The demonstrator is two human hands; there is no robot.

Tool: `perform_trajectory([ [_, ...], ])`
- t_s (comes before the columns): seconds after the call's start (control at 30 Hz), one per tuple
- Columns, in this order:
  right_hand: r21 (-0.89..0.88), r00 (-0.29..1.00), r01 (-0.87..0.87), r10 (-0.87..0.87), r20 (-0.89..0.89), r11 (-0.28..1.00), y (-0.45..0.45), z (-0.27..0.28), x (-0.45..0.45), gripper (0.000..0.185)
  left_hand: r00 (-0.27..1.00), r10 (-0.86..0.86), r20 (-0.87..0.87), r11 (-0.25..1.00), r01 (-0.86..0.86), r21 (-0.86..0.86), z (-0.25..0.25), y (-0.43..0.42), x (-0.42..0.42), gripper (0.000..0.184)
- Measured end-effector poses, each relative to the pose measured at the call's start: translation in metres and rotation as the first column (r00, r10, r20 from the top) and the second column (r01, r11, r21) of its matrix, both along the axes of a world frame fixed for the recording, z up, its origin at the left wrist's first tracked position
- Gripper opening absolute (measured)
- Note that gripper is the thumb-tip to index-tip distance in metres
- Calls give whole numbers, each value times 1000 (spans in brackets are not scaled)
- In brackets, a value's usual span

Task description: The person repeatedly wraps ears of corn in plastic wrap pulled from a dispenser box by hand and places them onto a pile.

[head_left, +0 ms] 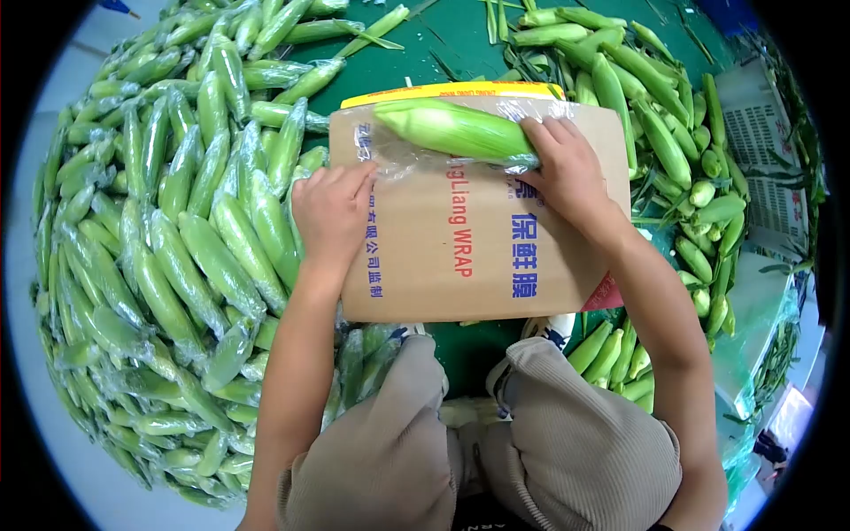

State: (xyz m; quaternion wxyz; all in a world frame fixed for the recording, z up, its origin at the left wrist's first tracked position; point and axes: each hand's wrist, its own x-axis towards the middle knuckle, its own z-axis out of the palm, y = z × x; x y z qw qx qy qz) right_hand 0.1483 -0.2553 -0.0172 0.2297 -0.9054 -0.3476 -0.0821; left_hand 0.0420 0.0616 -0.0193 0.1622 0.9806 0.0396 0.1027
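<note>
A green ear of corn (460, 131) in its husk lies across the far part of a brown cardboard box (403, 257), over a sheet of clear cling film (403, 164). My right hand (567, 168) is closed round the right end of the corn, with film bunched beneath it. At the box's left edge, my left hand (335, 212) has its fingers curled and pinches the film's near left edge. A yellow strip with red print (452, 89) shows behind the box.
Many film-wrapped ears (159, 265) are heaped on the left. Unwrapped ears (655, 115) lie in a pile at the far right, and several more ears (611, 358) sit by my right knee. A grey crate (766, 150) stands at the right. Loose husk leaves litter the green floor (398, 62).
</note>
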Motion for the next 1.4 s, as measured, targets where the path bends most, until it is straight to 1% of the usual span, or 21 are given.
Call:
perform_trajectory([
  [0.03,-27,999,21,-22,-31,999,-7,5,-6,55,992,-13,127,1000,14,-10,-1,3,1,16],
  [0.07,-53,997,45,-48,-60,998,-13,10,-8,56,970,173,171,971,-138,-195,-8,5,-7,15],
  [0.17,-90,937,-300,275,-217,950,-38,30,-14,62,904,361,229,711,-108,-695,-2,0,-48,20],
  [0.23,-74,862,-467,435,-262,881,-33,38,-28,57,936,166,310,544,175,-821,-14,-33,-82,29],
  [0.3,3,779,-559,527,-340,829,-21,30,-50,57,900,-314,303,708,434,-557,-5,-64,-93,40],
  [0.33,-121,795,-526,436,-422,842,-19,31,-57,60,817,-570,85,813,576,-83,23,-73,-87,48],
  [0.43,-143,990,-136,138,7,980,-12,31,-74,69,867,-498,31,856,497,-140,40,-76,-31,53],
  [0.5,-106,993,-86,93,67,991,6,28,-62,78,934,-332,132,942,320,98,19,-70,27,48],
  [0.57,-135,987,-144,152,49,980,28,44,-39,79,936,-151,318,989,141,54,39,-57,77,40],
  [0.63,-190,995,-95,101,21,977,40,24,-12,81,932,-37,360,887,197,-418,47,-58,78,40],
  [0.67,-127,993,-114,109,-40,985,42,19,6,87,941,-167,296,907,264,-329,49,-61,64,43],
  [0.73,-27,961,-133,122,-250,991,35,18,42,84,881,-384,278,923,358,140,45,-77,55,48],
  [0.83,64,800,-218,216,-559,974,29,45,55,66,847,-491,204,854,423,303,40,-68,62,57],
  [0.9,7,611,-303,199,-767,953,30,66,64,57,860,-505,70,856,488,170,36,-54,71,57],
  [0.97,-203,685,-389,134,-716,899,39,79,81,48,861,-508,-31,860,509,46,34,-55,67,53],
  [1.03,151,857,-500,512,-55,853,44,12,89,51,831,-540,-135,841,535,-76,38,-61,60,50],
  [1.07,-197,869,-493,471,-149,848,51,9,72,59,774,-570,-275,818,567,-99,51,-68,57,48],
  [1.1,-241,842,-539,507,-182,807,59,-18,63,58,738,-572,-358,810,578,-102,53,-74,50,48],
  [1.27,-200,877,-480,476,-74,854,61,-27,17,55,440,-613,-656,760,557,-337,72,-82,-7,47],
  [1.33,-185,898,-436,439,-28,881,59,-27,13,56,100,-670,-735,655,545,-523,69,-87,-53,54],
  [1.4,-165,913,-401,409,15,901,57,-27,-5,58,-126,-745,-655,610,270,-745,51,-83,-107,69],
])
